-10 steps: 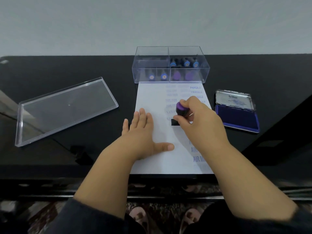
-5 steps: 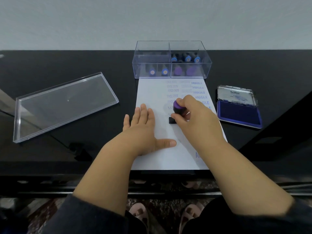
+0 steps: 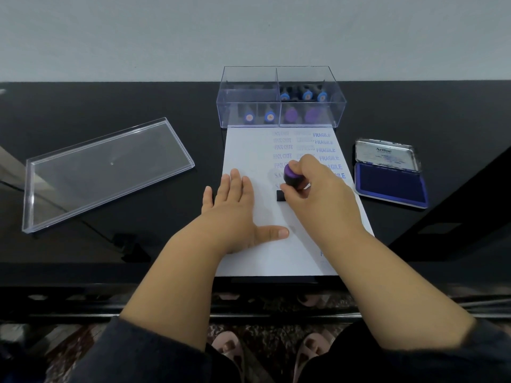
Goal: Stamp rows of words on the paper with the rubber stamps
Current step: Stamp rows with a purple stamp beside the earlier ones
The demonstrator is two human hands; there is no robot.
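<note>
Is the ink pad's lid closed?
No, the ink pad lies open right of the paper, its silver lid tipped back and the blue pad exposed.

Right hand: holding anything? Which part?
The right hand grips a purple-topped stamp by its handle, base down on the paper. The left hand lies flat on the paper and holds nothing.

A purple-topped rubber stamp [image 3: 292, 176] stands pressed on the white paper [image 3: 249, 150], gripped by the right hand [image 3: 318, 197]; blue stamped rows lie beyond it.
</note>
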